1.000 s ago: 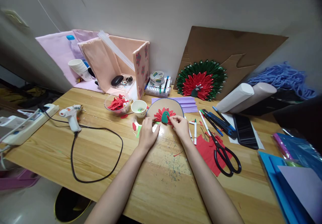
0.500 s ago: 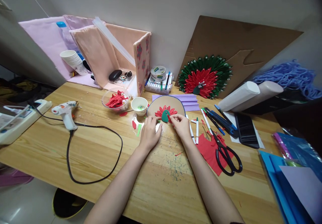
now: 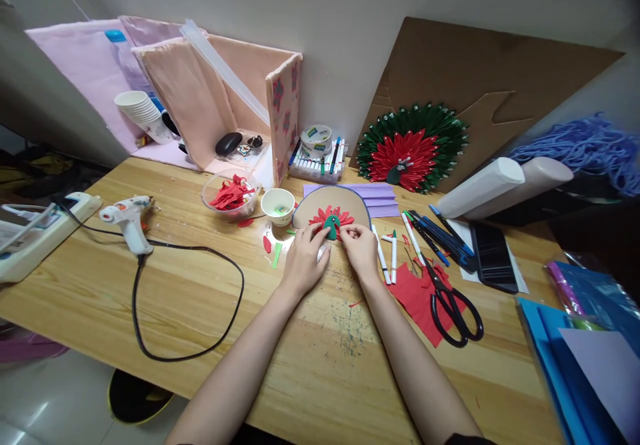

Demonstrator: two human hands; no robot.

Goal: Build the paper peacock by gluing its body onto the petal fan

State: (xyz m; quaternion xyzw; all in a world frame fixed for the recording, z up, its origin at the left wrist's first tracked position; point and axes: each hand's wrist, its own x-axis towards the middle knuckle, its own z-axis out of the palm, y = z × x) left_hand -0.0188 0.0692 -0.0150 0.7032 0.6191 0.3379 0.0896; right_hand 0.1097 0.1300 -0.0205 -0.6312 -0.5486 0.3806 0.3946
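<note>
A rounded cardboard piece with a dark edge lies in the middle of the table. On it is a fan of red petals behind a green bird-shaped cutout with a small eye. My left hand rests at its lower left, fingers stretched forward and apart from the thumb, fingertips touching the cutout. At the right, my right hand is closed in a pinch beside the petals. What lies between its fingertips is too small to make out. Something white shows under my left thumb.
A white paper cup and a bowl of red scraps stand left. Farther left lies a glue gun with a looped cord. Markers, black scissors and red cloth lie right. A red-green peacock leans behind.
My left hand has shifted slightly right, its fingertips now over the cutout's lower left. My right hand's fingers have drawn together, a little away from the cutout. The view has moved slightly.
</note>
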